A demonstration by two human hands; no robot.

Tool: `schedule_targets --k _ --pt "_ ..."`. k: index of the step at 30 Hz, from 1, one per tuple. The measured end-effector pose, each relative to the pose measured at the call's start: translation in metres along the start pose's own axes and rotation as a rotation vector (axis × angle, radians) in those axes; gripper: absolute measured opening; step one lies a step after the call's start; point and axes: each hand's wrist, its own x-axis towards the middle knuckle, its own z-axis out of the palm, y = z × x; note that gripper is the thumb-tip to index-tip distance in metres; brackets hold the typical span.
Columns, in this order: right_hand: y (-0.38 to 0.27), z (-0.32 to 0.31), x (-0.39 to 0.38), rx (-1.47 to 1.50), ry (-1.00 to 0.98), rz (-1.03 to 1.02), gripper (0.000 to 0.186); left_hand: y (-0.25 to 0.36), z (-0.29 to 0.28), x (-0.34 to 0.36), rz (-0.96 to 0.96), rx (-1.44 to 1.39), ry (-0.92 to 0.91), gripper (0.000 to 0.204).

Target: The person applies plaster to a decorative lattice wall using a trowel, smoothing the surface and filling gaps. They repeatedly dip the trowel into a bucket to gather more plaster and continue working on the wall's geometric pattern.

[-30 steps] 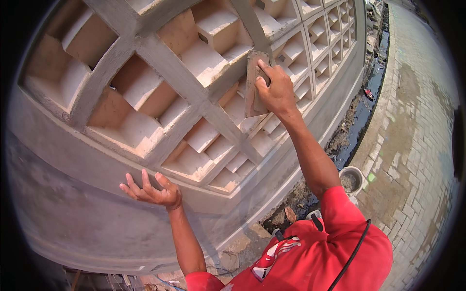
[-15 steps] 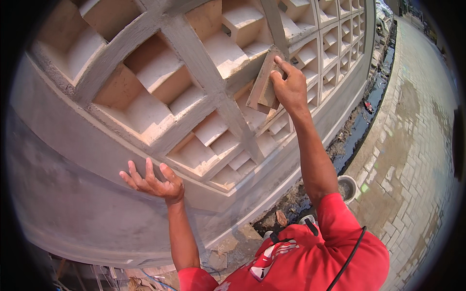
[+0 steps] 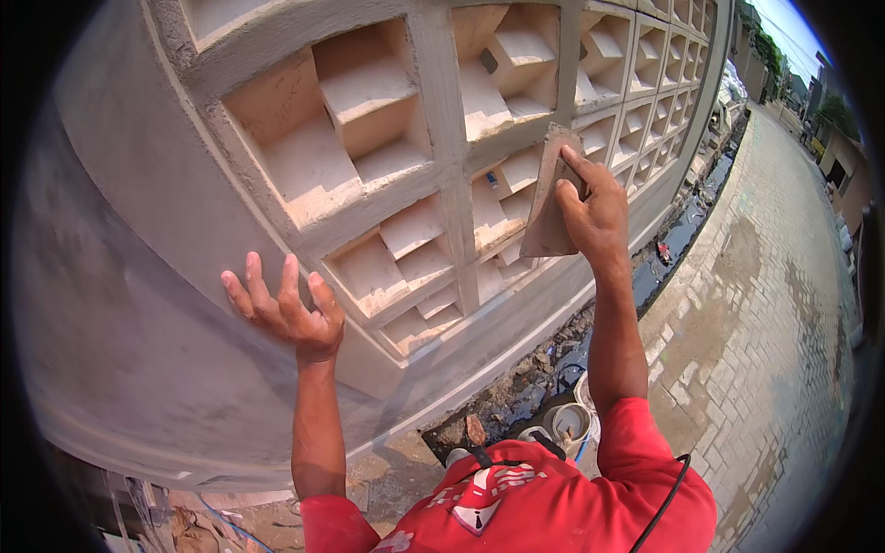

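My right hand (image 3: 601,210) is wrapped round the back of a flat rectangular plastering float (image 3: 551,214), index finger stretched along it. The float is tilted, its face toward the grey-plastered breeze-block wall (image 3: 444,138); whether it touches there is hard to tell. Pale blocks (image 3: 373,78) with stepped square recesses sit between the grey ribs. To the lower left, my left hand (image 3: 288,309) holds nothing, its fingers spread and palm up, in front of the smooth grey lower wall (image 3: 157,267).
Buckets (image 3: 569,422) stand near my feet at the wall's foot. A ditch of dark water (image 3: 573,358) with rubble runs along the wall. Beyond it, a block-paved road (image 3: 737,313) stretches away to the right. A black cable (image 3: 666,502) hangs over my right shoulder.
My view has swung, bringing more of the road and the buckets into sight. The right hand has turned the float more upright and shifted it rightward in view. My left hand stays spread.
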Motion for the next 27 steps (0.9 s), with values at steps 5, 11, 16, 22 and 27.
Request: schedule_targets --k 5,11,16,22,27 --pt "-0.008 -0.009 0.029 -0.160 -0.118 -0.013 0.046 0.000 0.002 -0.001 0.000 -0.006 0.022 0.028" --pt "-0.028 0.011 0.037 -0.086 -0.278 0.084 0.045 0.001 0.005 0.000 -0.007 -0.027 0.028 0.027" --pt "-0.055 0.027 -0.015 -0.016 -0.276 -0.129 0.044 -0.003 0.004 -0.001 -0.005 -0.014 0.039 0.026" --pt "0.045 0.007 0.000 0.273 -0.040 0.025 0.047 0.004 0.007 0.001 0.003 -0.042 0.048 0.027" --pt "0.099 -0.018 0.004 0.375 -0.130 0.209 0.048 -0.001 0.006 -0.001 0.025 0.017 0.051 0.028"
